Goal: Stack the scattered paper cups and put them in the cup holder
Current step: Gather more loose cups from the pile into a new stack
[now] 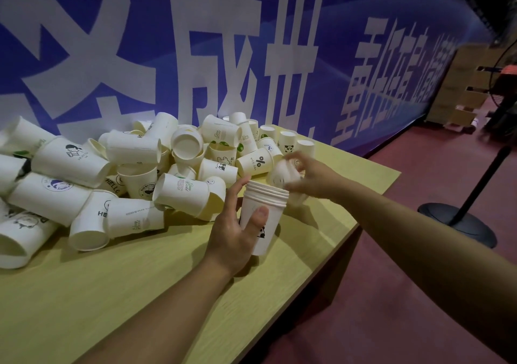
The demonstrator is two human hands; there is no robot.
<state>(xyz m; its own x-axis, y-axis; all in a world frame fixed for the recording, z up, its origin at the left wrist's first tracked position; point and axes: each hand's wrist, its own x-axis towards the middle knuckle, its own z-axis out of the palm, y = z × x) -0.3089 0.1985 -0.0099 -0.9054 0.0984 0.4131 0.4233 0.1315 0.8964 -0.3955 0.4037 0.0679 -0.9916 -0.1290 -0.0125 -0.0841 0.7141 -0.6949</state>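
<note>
L hand point(233, 230) is wrapped round the stack point(261, 218), thumb across the front w/ fingers behind, holding it upright just above the table point(117, 293), near the right edge. R hand point(305, 176) pinches a loose cup point(282, 174), blurred, tilted, right beside the stack's top rims. Step in hand looks like nesting that cup. To do it well: turn the cup base-down, line it up over the stack mouth, drop straight, then press till the rims sit even; keep L grip low so the rims stay free. Pile point(117, 173) sprawls across the table's left and back, touching the banner point(223, 42). Open tabletop lies front and centre, so work there. The right edge is close under the R forearm; a dropped cup would prob go to the floor. Cup holder not in view.
</note>
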